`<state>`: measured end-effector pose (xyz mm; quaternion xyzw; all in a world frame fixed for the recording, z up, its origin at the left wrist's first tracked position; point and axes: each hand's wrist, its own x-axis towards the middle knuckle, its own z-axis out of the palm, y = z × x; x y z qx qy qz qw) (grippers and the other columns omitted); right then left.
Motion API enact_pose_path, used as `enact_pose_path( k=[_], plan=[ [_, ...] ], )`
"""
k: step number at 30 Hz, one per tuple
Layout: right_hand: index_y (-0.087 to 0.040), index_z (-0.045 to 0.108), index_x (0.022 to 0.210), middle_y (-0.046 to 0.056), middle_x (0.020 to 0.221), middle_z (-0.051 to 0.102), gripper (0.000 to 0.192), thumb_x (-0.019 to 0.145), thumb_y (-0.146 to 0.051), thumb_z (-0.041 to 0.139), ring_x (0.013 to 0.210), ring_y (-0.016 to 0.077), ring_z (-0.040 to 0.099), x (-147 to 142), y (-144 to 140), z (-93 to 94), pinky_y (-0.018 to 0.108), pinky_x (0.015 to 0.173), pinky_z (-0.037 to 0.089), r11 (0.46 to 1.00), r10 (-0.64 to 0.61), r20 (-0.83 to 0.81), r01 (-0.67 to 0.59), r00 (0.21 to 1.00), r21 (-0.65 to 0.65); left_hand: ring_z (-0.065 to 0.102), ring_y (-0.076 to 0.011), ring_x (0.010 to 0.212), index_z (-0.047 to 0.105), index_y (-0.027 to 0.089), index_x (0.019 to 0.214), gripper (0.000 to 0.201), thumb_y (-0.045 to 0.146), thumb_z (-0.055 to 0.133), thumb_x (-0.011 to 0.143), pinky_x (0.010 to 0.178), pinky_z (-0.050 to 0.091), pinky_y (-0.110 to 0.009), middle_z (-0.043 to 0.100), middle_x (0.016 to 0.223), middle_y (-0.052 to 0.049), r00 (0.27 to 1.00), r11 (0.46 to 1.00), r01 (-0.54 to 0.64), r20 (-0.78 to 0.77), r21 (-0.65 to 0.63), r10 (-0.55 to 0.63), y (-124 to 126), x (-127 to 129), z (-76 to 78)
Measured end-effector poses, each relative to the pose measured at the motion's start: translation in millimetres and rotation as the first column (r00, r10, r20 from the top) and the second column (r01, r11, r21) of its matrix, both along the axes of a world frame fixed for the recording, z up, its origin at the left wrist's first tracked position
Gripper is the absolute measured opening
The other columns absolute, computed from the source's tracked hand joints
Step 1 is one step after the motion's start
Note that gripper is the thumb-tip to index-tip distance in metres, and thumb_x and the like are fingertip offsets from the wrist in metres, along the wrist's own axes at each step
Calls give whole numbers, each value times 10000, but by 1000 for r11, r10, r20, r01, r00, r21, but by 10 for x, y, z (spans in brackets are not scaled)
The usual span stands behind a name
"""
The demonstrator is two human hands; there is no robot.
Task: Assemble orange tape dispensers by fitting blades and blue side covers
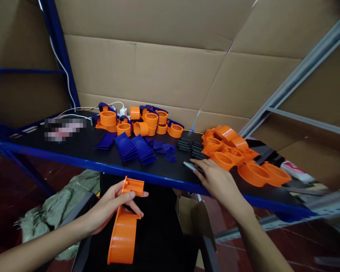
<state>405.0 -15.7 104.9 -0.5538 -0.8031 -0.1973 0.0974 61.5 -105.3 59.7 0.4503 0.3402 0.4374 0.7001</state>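
My left hand (112, 206) grips an orange plastic part (122, 240) in front of the shelf's edge. The part has a wide round section at its lower end and a smaller channel-like section at the top, and my thumb presses on it near the small section. Over the dark shelf top, my right hand (215, 177) pinches a short silver-and-black strip (190, 166), partly hidden by the fingers. Just behind it lie stacked black strips (197, 150). A heap of orange ring-shaped parts (229, 149) sits beyond and to the right of that hand.
Blue rectangular plates (127, 147) and small blue pieces (166, 148) lie mid-shelf. Behind them stand orange rings with blue pieces (151, 120) and a white charger (123, 111). A blue rail (102, 166) edges the shelf; a cardboard wall (147, 68) closes the back.
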Motion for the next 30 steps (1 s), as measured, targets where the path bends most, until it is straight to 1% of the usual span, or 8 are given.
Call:
enact_pose_path(
  k=[7, 13, 20, 22, 24, 26, 28, 30],
  plan=[
    [-243, 730, 1024, 43, 1038, 750, 239, 968, -369, 535, 1007, 251, 683, 77, 21, -45, 316, 725, 504, 998, -51, -133, 46, 990, -41, 763, -233, 770, 588, 138, 1189, 324, 336, 621, 934, 717, 582, -330, 689, 1255, -221, 1000, 1000, 10, -4, -16, -10, 23, -17, -31],
    [-250, 735, 922, 26, 963, 746, 191, 918, -377, 592, 872, 217, 691, 87, 31, -80, 299, 688, 463, 999, -47, -318, 39, 947, -32, 764, -226, 762, 589, 136, 1173, 312, 343, 612, 941, 735, 577, -324, 726, 1182, -207, 1000, 1000, 23, -18, -6, -23, 16, -3, -7],
    [-176, 742, 866, 23, 619, 595, 433, 840, -595, 636, 562, 155, 506, 30, 73, 0, 268, 523, 336, 998, -20, -634, -23, 773, -60, 767, -218, 760, 591, 154, 1166, 301, 352, 611, 940, 756, 563, -327, 681, 1281, -210, 998, 999, 45, -36, 1, -45, 32, 0, -42],
    [-168, 734, 866, 7, 614, 559, 415, 835, -575, 659, 559, 138, 460, -125, -28, 57, 258, 519, 322, 985, 14, -694, -128, 720, -113, 768, -219, 760, 590, 158, 1163, 296, 351, 612, 940, 769, 556, -331, 680, 1284, -208, 997, 998, 63, -46, 12, -62, 40, 10, -47],
    [-171, 723, 856, 3, 662, 573, 333, 839, -502, 694, 583, 126, 460, -343, -170, 106, 248, 538, 343, 922, 59, -726, -317, 685, -223, 769, -222, 751, 587, 163, 1159, 295, 356, 615, 938, 778, 550, -340, 685, 1275, -203, 995, 996, 85, -55, 17, -84, 37, 23, -47],
    [-178, 710, 836, 3, 722, 592, 250, 851, -427, 710, 629, 121, 488, -581, -307, 131, 241, 579, 379, 814, 111, -741, -489, 662, -315, 769, -227, 749, 590, 164, 1154, 297, 364, 618, 935, 796, 544, -351, 691, 1262, -197, 992, 993, 112, -66, 22, -110, 27, 36, -46],
    [-181, 701, 825, 0, 752, 593, 198, 865, -375, 708, 665, 117, 504, -798, -396, 123, 236, 610, 397, 734, 148, -751, -580, 644, -353, 770, -232, 759, 602, 168, 1138, 295, 371, 630, 926, 810, 539, -355, 688, 1265, -184, 987, 989, 140, -86, 37, -137, 18, 47, -46],
    [-183, 696, 825, -6, 755, 592, 172, 879, -345, 699, 668, 112, 504, -969, -425, 85, 230, 611, 397, 692, 158, -749, -613, 643, -380, 771, -236, 782, 614, 172, 1124, 290, 375, 641, 918, 820, 532, -350, 679, 1277, -169, 981, 985, 164, -110, 54, -158, 13, 54, -48]
  ],
)
